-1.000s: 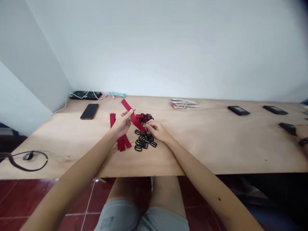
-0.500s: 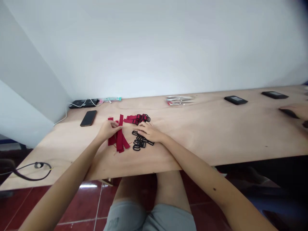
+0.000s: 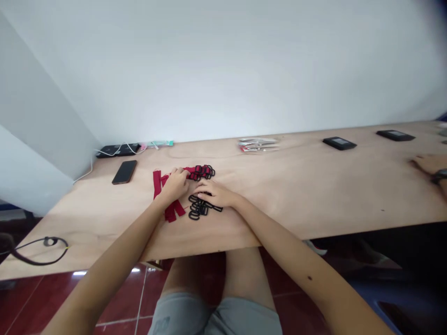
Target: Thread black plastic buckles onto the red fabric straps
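Several red fabric strips (image 3: 157, 182) lie loosely overlapped on the tabletop, partly under my left hand (image 3: 176, 183). Its fingers curl downward and hide whatever is between them, close to a bundle of red straps fitted with black buckles (image 3: 203, 171). My right hand (image 3: 215, 192) rests just right of it, fingers stretched and slightly apart over a pile of loose black plastic hooks and sliders (image 3: 199, 207). The fingertips of that hand seem to touch the top of the pile. Only a small gap separates the two hands.
A phone (image 3: 125, 172) lies to the left, before a black box with a white cable (image 3: 117, 150). Flat plastic packets (image 3: 258, 144) sit along the wall. Two black devices (image 3: 339, 143) and another person's hand (image 3: 431, 164) are at right. A black cable (image 3: 42, 251) loops at front left.
My left hand has moved right, from the red strips toward the strap bundle and my right hand. My right hand stays over the black pieces. The other person's hand has shifted at the right.
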Available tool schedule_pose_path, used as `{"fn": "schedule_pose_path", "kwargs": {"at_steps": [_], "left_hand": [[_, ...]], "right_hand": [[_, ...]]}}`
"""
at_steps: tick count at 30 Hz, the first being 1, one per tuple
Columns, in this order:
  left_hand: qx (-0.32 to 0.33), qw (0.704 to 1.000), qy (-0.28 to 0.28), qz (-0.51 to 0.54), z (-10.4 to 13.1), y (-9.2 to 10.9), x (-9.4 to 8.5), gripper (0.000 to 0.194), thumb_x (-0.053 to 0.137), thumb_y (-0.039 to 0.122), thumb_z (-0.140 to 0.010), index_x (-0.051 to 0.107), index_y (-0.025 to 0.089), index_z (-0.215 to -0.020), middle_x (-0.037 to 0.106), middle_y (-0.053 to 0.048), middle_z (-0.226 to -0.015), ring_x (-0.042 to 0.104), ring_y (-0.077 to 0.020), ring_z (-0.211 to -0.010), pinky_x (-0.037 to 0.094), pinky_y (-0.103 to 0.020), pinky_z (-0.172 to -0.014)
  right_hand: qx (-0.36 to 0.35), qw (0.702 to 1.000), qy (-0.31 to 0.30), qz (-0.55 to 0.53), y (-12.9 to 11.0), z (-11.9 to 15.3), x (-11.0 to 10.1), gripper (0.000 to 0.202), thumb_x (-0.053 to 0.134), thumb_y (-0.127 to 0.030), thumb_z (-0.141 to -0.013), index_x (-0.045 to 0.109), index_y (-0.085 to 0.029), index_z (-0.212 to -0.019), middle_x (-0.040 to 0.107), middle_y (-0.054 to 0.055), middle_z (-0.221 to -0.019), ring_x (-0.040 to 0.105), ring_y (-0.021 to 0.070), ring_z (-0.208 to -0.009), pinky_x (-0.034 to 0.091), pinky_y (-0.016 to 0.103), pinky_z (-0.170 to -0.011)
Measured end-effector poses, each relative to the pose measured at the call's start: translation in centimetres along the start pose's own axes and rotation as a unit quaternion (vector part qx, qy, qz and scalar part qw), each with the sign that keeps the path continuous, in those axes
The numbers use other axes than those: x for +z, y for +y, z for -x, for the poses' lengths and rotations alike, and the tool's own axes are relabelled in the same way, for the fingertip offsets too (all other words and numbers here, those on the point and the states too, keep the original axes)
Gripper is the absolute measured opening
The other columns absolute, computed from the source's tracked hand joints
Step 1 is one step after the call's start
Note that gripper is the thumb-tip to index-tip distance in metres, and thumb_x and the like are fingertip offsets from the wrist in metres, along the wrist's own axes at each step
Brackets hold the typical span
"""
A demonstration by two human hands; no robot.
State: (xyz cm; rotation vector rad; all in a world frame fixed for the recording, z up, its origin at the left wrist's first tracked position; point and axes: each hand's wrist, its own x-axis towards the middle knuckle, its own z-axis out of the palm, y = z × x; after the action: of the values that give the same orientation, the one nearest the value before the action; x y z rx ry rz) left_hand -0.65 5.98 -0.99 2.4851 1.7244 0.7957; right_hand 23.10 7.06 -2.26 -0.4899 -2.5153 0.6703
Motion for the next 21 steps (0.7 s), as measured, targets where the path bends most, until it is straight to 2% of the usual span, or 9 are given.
{"fn": "schedule_pose_path", "kwargs": {"at_steps": [3, 7, 10, 13, 17, 21], "left_hand": [[0.0, 1.0, 0.0, -0.02, 0.5, -0.5, 0.3, 0.03, 0.057, 0.008, -0.084, 0.072, 0.017, -0.107, 0.072, -0.018, -0.112, 0.059, -0.0387, -0.111, 0.05, -0.053, -0.099], [0.008, 1.0, -0.011, 0.023, 0.6, -0.9, 0.1, 0.03, 0.057, 0.009, -0.084, 0.071, 0.018, -0.109, 0.075, -0.015, -0.108, 0.058, -0.038, -0.112, 0.051, -0.049, -0.096], [0.007, 0.999, -0.017, 0.03, 0.5, -1.0, -0.1, 0.031, 0.059, 0.014, -0.087, 0.071, 0.017, -0.115, 0.075, -0.015, -0.108, 0.06, -0.0369, -0.11, 0.051, -0.049, -0.097], [0.015, 0.999, -0.026, 0.016, 0.5, -1.1, -0.2, 0.024, 0.06, 0.019, -0.09, 0.074, 0.017, -0.109, 0.074, -0.016, -0.111, 0.06, -0.0363, -0.108, 0.05, -0.051, -0.1], [0.028, 0.999, -0.017, 0.029, 0.7, -1.1, -0.3, 0.019, 0.064, 0.02, -0.087, 0.075, 0.019, -0.102, 0.073, -0.015, -0.112, 0.059, -0.0361, -0.11, 0.047, -0.052, -0.103], [0.041, 0.998, -0.015, 0.053, 0.7, -1.0, 0.0, 0.023, 0.066, 0.017, -0.086, 0.075, 0.02, -0.107, 0.077, -0.011, -0.111, 0.059, -0.0357, -0.112, 0.044, -0.053, -0.106]], "right_hand": [[0.001, 0.999, 0.017, -0.041, 0.2, -0.1, 0.2, 0.026, 0.056, -0.029, -0.108, 0.078, -0.024, -0.122, 0.068, 0.01, -0.119, 0.066, 0.0252, -0.109, 0.055, 0.045, -0.104], [0.014, 0.996, 0.047, -0.075, 0.5, -0.1, 0.4, 0.025, 0.054, -0.024, -0.108, 0.077, -0.022, -0.116, 0.068, 0.01, -0.115, 0.067, 0.0233, -0.106, 0.056, 0.042, -0.101], [0.025, 0.993, 0.082, -0.075, 0.7, -0.1, 0.3, 0.025, 0.052, -0.02, -0.107, 0.076, -0.02, -0.107, 0.071, 0.009, -0.106, 0.067, 0.023, -0.101, 0.055, 0.041, -0.099], [0.045, 0.989, 0.127, -0.062, 0.9, -0.2, 0.2, 0.023, 0.053, -0.021, -0.106, 0.075, -0.02, -0.1, 0.073, 0.009, -0.102, 0.067, 0.0235, -0.097, 0.054, 0.041, -0.096], [0.057, 0.984, 0.165, -0.046, 1.5, -0.2, 0.0, 0.02, 0.056, -0.019, -0.103, 0.076, -0.019, -0.101, 0.072, 0.009, -0.102, 0.066, 0.0227, -0.094, 0.053, 0.039, -0.092], [0.064, 0.982, 0.173, -0.031, 2.0, -0.1, 0.1, 0.019, 0.06, -0.015, -0.098, 0.076, -0.02, -0.107, 0.069, 0.009, -0.105, 0.064, 0.0225, -0.091, 0.053, 0.039, -0.089]]}}
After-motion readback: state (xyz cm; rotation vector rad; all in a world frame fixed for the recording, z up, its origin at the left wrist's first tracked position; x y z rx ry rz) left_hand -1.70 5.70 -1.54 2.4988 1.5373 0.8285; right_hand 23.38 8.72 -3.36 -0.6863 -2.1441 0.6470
